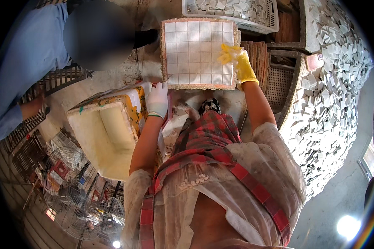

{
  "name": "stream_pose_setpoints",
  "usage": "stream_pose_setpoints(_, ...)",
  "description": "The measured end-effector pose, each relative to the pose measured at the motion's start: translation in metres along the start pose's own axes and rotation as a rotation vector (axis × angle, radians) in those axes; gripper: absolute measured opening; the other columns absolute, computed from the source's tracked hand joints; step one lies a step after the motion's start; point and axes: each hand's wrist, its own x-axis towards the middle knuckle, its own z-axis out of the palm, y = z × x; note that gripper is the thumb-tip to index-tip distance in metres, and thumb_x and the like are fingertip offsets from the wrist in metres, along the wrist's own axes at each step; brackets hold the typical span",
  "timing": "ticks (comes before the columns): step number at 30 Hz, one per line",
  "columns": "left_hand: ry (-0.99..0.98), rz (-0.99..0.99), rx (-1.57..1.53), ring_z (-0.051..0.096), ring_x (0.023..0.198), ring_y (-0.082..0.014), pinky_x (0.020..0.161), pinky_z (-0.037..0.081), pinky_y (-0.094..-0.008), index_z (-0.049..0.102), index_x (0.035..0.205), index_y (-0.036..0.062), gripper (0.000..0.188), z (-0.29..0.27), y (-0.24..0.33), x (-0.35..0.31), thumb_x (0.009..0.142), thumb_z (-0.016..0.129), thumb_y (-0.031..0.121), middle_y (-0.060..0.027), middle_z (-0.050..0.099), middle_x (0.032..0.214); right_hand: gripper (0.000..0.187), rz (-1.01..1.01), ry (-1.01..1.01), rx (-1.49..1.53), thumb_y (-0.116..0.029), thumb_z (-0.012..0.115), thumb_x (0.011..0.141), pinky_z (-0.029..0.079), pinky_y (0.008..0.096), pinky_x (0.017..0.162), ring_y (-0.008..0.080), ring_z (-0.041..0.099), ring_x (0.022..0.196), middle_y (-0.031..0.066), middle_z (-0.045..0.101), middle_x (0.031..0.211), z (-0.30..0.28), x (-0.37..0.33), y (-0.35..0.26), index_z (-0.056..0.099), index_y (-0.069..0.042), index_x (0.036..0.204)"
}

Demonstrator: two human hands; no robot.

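A square board [199, 88] with a rough, crusted rim stands in front of me, bearing a grid of white square tiles [195, 50]. My right hand [242, 63], in a yellow glove, is at the board's right edge. Its fingers are stretched out and apart over the tiles. My left hand [157, 99], in a white glove, is just below the board's lower left corner with its fingers curled in. What those fingers hold, if anything, is hidden. Close to that hand is an open foam box [106, 133] wrapped in yellow tape, lying with its hollow facing me.
A large heap of loose small tiles [328, 112] covers the right side, with a pink block [314, 62] on it. A white crate [274, 18] of tile pieces stands beyond the board. Stacked brown boards [255, 58] are beside it. Wire fans [72, 193] and another person's blue sleeve [33, 45] are left.
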Motion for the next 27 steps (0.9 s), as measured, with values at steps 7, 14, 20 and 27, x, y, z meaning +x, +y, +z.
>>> stream_pose_setpoints(7, 0.007, -0.051, -0.095, 0.061, 0.092, -0.0333, 0.075, 0.054, -0.0433, 0.056, 0.109, 0.0081, 0.02, -0.017, 0.013, -0.002, 0.089, 0.052, 0.006, -0.0119, 0.056, 0.103, 0.04, -0.095, -0.053, 0.011, -0.026, 0.046, 0.094, 0.049, 0.0291, 0.083, 0.0158, 0.068, 0.089, 0.0088, 0.072, 0.105, -0.009, 0.007, 0.008, 0.065, -0.002, 0.119)
stream_pose_setpoints(14, 0.088, 0.024, 0.026, 0.064, 0.086, -0.0305, 0.073, 0.055, -0.0411, 0.057, 0.114, 0.0073, 0.024, 0.006, 0.004, 0.005, 0.09, 0.053, 0.007, -0.0109, 0.057, 0.103, 0.028, -0.574, -0.016, -1.042, -0.027, 0.059, 0.093, 0.052, 0.031, 0.075, 0.017, 0.067, 0.088, 0.0037, 0.071, 0.101, -0.061, 0.072, 0.072, 0.069, -0.01, 0.113)
stream_pose_setpoints(20, 0.047, -0.002, 0.03, 0.064, 0.089, -0.0287, 0.074, 0.055, -0.0392, 0.057, 0.121, 0.0096, 0.035, 0.001, 0.005, 0.001, 0.086, 0.057, 0.005, -0.0099, 0.057, 0.106, 0.042, -0.031, 0.162, -1.613, -0.019, 0.067, 0.088, 0.053, 0.034, 0.088, 0.0217, 0.063, 0.115, 0.0056, 0.067, 0.121, -0.034, 0.071, -0.001, 0.059, -0.021, 0.129)
stream_pose_setpoints(27, 0.129, -0.002, -0.041, 0.064, 0.094, -0.0315, 0.081, 0.053, -0.0407, 0.059, 0.128, 0.0105, 0.042, 0.026, -0.009, -0.002, 0.086, 0.055, 0.005, -0.0125, 0.059, 0.113, 0.035, -0.405, 0.177, -1.189, -0.021, 0.055, 0.094, 0.052, 0.0353, 0.089, 0.0262, 0.062, 0.109, 0.0102, 0.059, 0.13, 0.032, 0.098, -0.048, 0.055, -0.006, 0.125)
